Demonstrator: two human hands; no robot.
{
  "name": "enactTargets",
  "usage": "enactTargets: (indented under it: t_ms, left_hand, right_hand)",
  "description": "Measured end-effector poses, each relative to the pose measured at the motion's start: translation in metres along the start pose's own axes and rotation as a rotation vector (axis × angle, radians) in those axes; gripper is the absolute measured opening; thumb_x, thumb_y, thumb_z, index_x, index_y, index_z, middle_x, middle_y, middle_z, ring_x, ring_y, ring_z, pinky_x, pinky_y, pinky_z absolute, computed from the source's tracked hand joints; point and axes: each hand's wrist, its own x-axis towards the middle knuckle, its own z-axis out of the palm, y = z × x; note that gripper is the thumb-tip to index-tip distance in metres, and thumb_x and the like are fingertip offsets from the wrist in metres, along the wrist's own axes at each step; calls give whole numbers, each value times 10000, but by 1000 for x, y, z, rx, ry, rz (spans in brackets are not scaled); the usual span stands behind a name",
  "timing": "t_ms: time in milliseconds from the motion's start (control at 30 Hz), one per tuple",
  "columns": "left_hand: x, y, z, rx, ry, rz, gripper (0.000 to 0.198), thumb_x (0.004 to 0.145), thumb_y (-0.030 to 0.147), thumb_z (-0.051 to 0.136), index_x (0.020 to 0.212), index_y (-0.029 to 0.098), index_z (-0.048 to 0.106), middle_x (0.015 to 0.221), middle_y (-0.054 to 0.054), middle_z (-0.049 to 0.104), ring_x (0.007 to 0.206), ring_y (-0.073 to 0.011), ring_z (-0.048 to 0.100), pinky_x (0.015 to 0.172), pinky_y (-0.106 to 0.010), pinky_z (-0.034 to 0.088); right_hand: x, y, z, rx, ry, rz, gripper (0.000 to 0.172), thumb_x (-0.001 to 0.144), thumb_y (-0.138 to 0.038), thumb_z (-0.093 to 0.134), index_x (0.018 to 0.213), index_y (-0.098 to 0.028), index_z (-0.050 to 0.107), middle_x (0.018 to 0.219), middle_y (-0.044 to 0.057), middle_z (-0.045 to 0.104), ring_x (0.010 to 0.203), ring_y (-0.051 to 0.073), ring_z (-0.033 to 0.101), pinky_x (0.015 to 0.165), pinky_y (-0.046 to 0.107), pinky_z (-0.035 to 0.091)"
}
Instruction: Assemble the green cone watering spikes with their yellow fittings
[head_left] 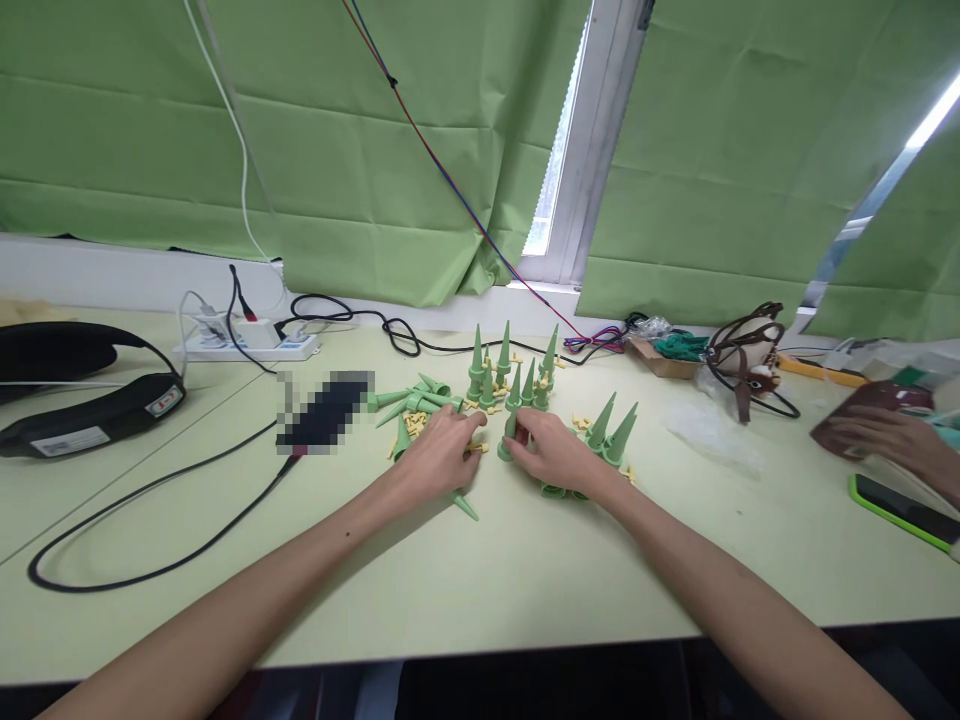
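We steady a green cone (506,451) upright, a small yellow peg (478,448) beside it.
Our right hand (553,450) grasps the cone, its flared base on the table (465,590); our left hand (448,452) appears to pinch the peg at its fingertips, just left of that base. We would do well to keep the base flat, our grip light and the peg's end in sight. Standing cones (477,366) crowd close behind and two spiky ones (601,426) rise beyond our right hand, so a forward or rightward sweep could topple them. The loose cone pile (431,404) hems in our left. Towards us, the tabletop gives the widest room, its near edge well apart from both hands.
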Motion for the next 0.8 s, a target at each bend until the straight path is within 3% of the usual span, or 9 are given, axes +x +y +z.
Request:
enactTargets:
  t_ms: [300,567,800]
  left_hand:
    - [1,0,0,-86,22,-34,248,844,249,556,1079,188,611,718,-69,632,910,-303,528,801,-382,409]
    - [2,0,-1,-110,42,-72,216,863,282,603,1062,199,612,710,-49,636,929,-298,556,674,-317,389]
    - [4,3,-7,-108,215,-42,160,926,284,516,963,174,628,805,-45,638,821,-220,598,709,-309,414]
  right_hand:
    - [-1,-1,0,16,-1,-29,248,936,-289,547,742,-210,413,719,-3,550,647,150,484,580,271,351]
    - [0,0,0,39,-15,-34,254,946,-328,573,750,-202,471,701,-4,579,634,147,491,570,259,343]
    - [1,-1,0,62,-28,-32,266,936,-341,600,740,-196,493,680,-9,587,614,140,494,562,249,338]
